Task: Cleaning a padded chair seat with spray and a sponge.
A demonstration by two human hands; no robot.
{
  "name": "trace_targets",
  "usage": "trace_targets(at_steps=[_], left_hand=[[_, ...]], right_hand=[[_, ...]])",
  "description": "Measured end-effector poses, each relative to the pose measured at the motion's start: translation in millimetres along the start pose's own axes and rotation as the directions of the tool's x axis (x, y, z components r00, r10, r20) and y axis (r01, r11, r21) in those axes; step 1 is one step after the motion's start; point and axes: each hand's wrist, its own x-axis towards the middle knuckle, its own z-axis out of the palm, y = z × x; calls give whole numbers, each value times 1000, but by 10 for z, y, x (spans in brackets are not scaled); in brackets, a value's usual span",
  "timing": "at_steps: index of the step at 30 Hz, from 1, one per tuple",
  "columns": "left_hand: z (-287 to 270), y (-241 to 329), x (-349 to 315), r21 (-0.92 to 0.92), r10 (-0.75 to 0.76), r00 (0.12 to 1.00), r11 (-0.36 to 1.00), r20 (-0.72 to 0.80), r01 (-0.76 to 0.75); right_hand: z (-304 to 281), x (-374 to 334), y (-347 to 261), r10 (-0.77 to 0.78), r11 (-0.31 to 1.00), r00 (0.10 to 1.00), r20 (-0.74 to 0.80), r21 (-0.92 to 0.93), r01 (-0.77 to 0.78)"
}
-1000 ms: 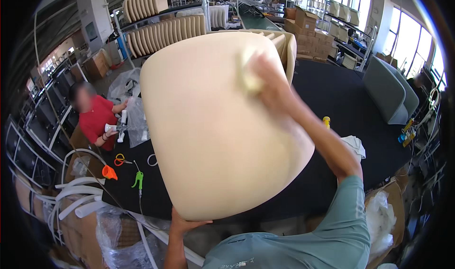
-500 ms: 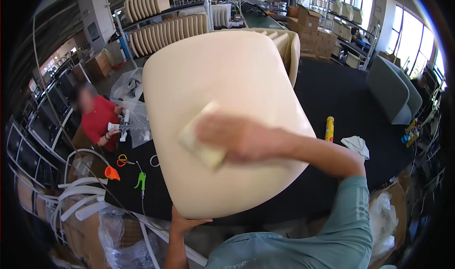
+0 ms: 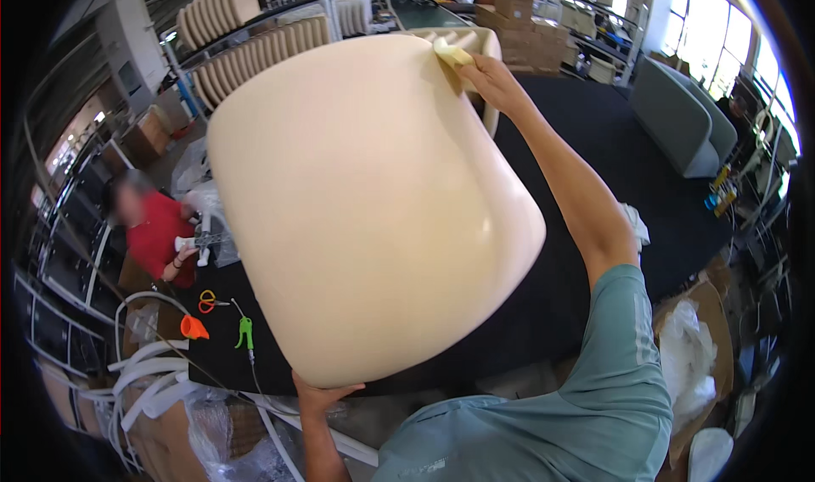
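Observation:
A large cream curved shell (image 3: 356,202), like a chair seat, fills the middle of the view, tilted above a black worktable (image 3: 628,142). My left hand (image 3: 321,395) grips its near lower edge from underneath. My right hand (image 3: 488,79) reaches to its far upper right corner and presses a pale yellow cloth (image 3: 452,53) against the surface there. Most of my left hand is hidden behind the shell.
A person in a red shirt (image 3: 153,236) sits at the left of the table. Orange-handled scissors (image 3: 206,299), an orange cone (image 3: 193,327) and a green tool (image 3: 244,333) lie near the left edge. Racks of similar cream shells (image 3: 246,45) stand behind. Grey upholstered seats (image 3: 688,121) stand at right.
My right hand with the cloth swept from the shell's upper right down to its lower middle, then back up to the far upper right corner. My left hand stayed under the near edge.

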Motion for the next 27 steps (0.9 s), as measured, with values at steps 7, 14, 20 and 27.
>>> trace_targets(at_steps=[7,14,20,27], left_hand=[[-267,-359,44,-32,-20,995,999,-102,17],[-345,-444,150,74,66,997,995,-36,-63],[-234,-249,90,-16,-39,999,999,-3,39],[-36,-69,74,52,30,999,998,15,-31]], right_hand=[[-430,-1727,-6,319,912,884,342,142,-384],[125,-2813,-1381,-245,932,941,232,-212,295],[62,-2363,-927,-118,975,993,24,-186,121],[565,-2712,-2149,-674,722,642,365,144,677]])
